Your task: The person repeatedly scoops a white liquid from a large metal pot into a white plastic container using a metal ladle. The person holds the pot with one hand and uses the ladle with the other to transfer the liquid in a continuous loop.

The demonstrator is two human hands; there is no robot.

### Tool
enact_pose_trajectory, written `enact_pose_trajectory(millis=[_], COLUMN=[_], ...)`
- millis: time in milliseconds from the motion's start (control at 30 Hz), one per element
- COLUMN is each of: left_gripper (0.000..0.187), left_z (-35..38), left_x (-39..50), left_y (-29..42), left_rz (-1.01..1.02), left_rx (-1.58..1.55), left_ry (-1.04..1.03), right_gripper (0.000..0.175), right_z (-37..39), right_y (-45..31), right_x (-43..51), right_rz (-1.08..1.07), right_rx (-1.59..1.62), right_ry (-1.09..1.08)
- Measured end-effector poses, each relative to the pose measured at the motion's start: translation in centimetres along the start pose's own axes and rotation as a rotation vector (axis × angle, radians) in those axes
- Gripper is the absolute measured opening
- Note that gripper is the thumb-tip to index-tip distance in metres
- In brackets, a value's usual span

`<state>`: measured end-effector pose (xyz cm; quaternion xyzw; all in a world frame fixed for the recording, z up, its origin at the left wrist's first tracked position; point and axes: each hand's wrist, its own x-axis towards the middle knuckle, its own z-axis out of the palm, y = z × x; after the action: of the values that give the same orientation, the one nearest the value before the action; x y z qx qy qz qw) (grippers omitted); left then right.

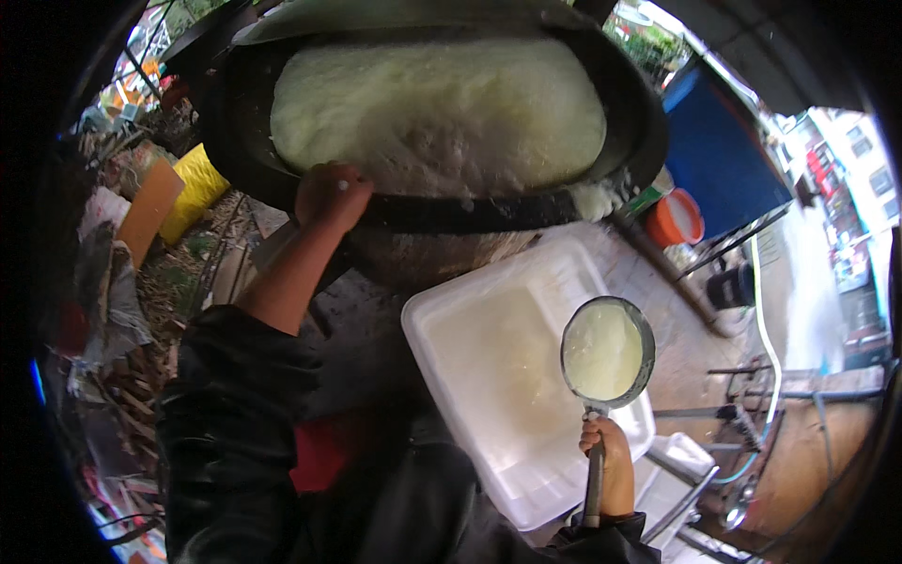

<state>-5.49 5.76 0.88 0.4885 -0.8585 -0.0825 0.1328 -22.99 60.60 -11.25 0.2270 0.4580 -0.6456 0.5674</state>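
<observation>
A big dark wok (458,215) takes up the top of the view, filled with pale, frothy liquid (451,77) that is churned and darker near the front. Against its front left rim rests my left hand (335,194), with curled fingers; whether they grip the rim or something else is hidden. My right hand (609,444) is closed around the handle of a long-handled metal ladle (594,486). The ladle's round bowl holds pale yellowish liquid (604,349). It hangs above the right side of a white plastic tub (553,497), which contains cloudy whitish liquid (486,366).
Firewood and scraps (134,388) are heaped on the left, near a yellow sheet or bag (197,187). To the right stand an orange bucket (675,217), a blue panel (726,148) and a dark bucket (731,285). A pale hose (764,324) runs past a metal frame (740,409).
</observation>
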Motion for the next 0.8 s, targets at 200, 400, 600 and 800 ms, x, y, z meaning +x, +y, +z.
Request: enact_pose_trajectory(millis=[200, 400, 600, 800], left_gripper=[0.025, 0.027, 0.027, 0.029], left_z=[-0.1, -0.2, 0.1, 0.2], left_x=[0.0, 0.1, 0.0, 0.0], left_y=[-0.6, -1.0, -1.2, -1.3], left_rz=[-0.033, 0.022, -0.013, 0.002], left_rx=[-0.017, -0.010, -0.062, -0.077], left_ry=[0.057, 0.013, 0.029, 0.017], right_gripper=[0.013, 0.009, 0.007, 0.008], right_z=[13.9, 27.5, 34.3, 35.2], right_y=[-12.2, -18.2, -19.0, -18.5], right_x=[-9.8, -11.0, -5.3, -0.6], right_rz=[0.068, -0.170, -0.463, -0.847], right_rx=[0.036, -0.097, -0.402, -0.713], right_ry=[-0.185, -0.285, -0.085, 0.151])
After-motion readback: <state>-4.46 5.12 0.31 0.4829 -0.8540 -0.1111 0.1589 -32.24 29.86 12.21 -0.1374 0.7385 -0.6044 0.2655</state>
